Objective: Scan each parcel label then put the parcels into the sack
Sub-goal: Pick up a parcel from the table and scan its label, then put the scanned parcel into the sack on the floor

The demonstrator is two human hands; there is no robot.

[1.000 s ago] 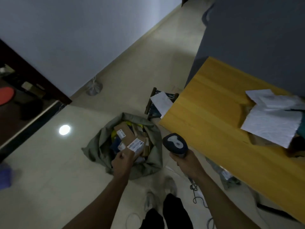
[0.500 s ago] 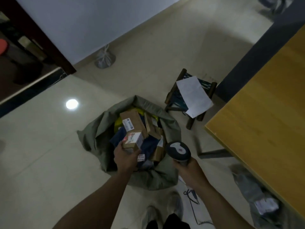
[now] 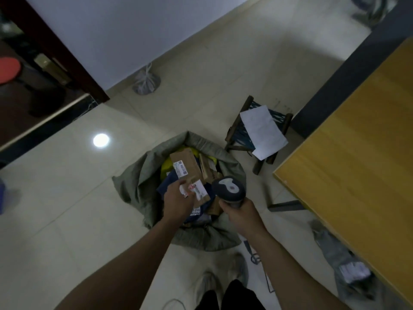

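Observation:
An open grey-green sack lies on the tiled floor, filled with several cardboard parcels; a long brown box with a white label lies on top. My left hand is over the sack's mouth and holds a small labelled cardboard parcel by its near end, tilted down among the others. To its right, my right hand grips the handle of a dark barcode scanner, whose head sits above the sack's right rim.
A wooden table fills the right side. A small stool with a white sheet on it stands beyond the sack. Grey poly bags lie under the table edge. A cable runs by my shoes. A tied bag sits against the wall.
My left hand has lowered the small parcel from above the sack down among the parcels. The view has tipped down toward the sack. The scanner stays in my right hand.

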